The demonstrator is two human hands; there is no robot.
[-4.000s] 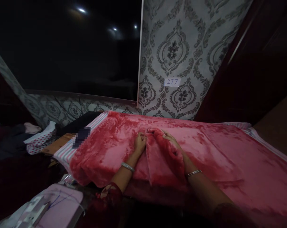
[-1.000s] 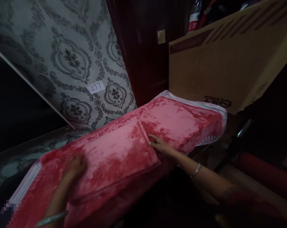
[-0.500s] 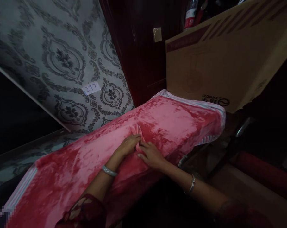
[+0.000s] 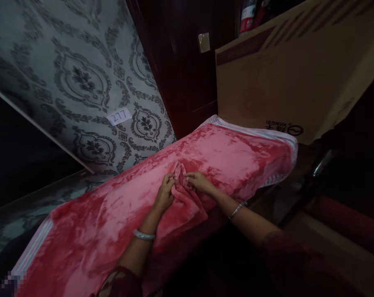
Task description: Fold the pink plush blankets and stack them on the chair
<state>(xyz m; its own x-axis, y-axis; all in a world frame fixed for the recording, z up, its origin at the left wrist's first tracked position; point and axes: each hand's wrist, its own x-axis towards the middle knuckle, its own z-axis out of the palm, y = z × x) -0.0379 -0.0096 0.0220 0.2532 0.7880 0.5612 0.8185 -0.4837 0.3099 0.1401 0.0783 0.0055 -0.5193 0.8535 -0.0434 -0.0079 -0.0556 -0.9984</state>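
A pink and red plush blanket (image 4: 230, 152) with a striped edging covers a long raised surface in front of me. My left hand (image 4: 165, 193), with a pale bangle on its wrist, pinches a bunched fold of it near the middle. Just to the right, my right hand (image 4: 199, 182) grips the same bunch with closed fingertips, a thin bangle on that wrist. Between the two hands the cloth stands up in a small peak, and a loose flap hangs below it toward me. What lies under the blanket is hidden.
A large cardboard box (image 4: 282, 82) stands behind the blanket's far right end. A bottle with a red label (image 4: 247, 18) is beyond it. Patterned wallpaper with a paper marked 277 (image 4: 119, 116) rises at the left, beside a dark red panel (image 4: 187, 74).
Both hands have lifted and gathered the fold, making a peak and a hanging flap. The right hand has moved slightly up and now sits a little apart from the left.
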